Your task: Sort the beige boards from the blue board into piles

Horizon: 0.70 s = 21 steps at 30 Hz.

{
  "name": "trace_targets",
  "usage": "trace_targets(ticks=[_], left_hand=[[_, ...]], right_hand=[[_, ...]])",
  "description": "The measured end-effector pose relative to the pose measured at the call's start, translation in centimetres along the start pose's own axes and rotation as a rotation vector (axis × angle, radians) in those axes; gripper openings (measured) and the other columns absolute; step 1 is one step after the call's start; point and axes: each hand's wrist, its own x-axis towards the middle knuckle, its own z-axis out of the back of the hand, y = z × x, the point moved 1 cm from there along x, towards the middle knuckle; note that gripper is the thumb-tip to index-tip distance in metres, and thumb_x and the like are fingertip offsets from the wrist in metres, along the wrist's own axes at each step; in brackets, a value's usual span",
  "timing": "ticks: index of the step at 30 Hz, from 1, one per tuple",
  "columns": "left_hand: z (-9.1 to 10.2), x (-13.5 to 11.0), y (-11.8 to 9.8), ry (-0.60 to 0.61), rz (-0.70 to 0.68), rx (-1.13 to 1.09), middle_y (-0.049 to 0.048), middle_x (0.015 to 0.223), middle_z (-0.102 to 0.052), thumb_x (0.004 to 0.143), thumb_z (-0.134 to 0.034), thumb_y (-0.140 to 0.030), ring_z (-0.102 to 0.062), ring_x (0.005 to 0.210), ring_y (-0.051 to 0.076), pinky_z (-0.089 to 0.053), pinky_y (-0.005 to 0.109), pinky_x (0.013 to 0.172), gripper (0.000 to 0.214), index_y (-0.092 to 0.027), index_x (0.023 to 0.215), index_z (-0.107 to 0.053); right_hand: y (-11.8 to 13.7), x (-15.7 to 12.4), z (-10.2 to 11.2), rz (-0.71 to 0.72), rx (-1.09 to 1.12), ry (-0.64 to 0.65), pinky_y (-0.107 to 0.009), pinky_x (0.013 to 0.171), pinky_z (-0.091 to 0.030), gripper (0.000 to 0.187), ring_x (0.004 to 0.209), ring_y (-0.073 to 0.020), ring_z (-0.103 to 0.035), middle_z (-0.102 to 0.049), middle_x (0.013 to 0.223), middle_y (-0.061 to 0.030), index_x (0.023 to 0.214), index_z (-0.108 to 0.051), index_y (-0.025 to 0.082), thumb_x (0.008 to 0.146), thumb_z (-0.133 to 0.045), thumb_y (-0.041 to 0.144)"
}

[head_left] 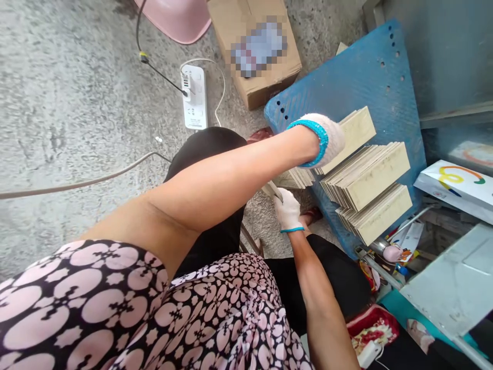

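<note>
My left hand (327,136), in a white knit glove with a blue cuff, reaches across my body and closes over the near end of the top stack of pale wooden boards (356,131). Two more stacks of the same boards (370,174) (381,213) lie side by side below it on a blue plastic pallet (346,82). My right hand (287,208), gloved the same way, sits lower by my knee and grips a thin board (271,190) by its edge. More board ends (300,177) show between the two hands.
A cardboard box (256,46), a white power strip (193,96) with cables and a pink tub (177,18) lie on the concrete floor. At the right are a metal frame (454,288), printed paper (458,185) and small tools (389,252).
</note>
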Motion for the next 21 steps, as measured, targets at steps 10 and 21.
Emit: trace_targets(ticks=[10, 21], left_hand=[[0.1, 0.4, -1.0, -0.019, -0.001, 0.000, 0.0187, 0.114, -0.071, 0.081, -0.060, -0.015, -0.063, 0.108, 0.033, -0.045, 0.043, 0.091, 0.047, -0.017, 0.126, -0.071], [0.6, 1.3, -2.1, 0.095, -0.074, 0.138, 0.0155, 0.113, -0.073, 0.080, -0.059, -0.010, -0.065, 0.104, 0.030, -0.045, 0.037, 0.087, 0.052, -0.019, 0.131, -0.069]], right_hand=[[-1.8, 3.3, -1.6, -0.040, 0.005, -0.058, -0.028, 0.089, -0.046, 0.026, 0.103, -0.0217, -0.064, -0.070, 0.113, -0.0086, 0.117, -0.068, 0.018, 0.094, -0.060, 0.025], [-0.2, 3.3, -0.3, 0.050, -0.338, -0.161, -0.035, 0.080, -0.043, 0.023, 0.095, -0.0269, -0.061, -0.067, 0.102, -0.0133, 0.109, -0.068, 0.017, 0.097, -0.059, 0.034]])
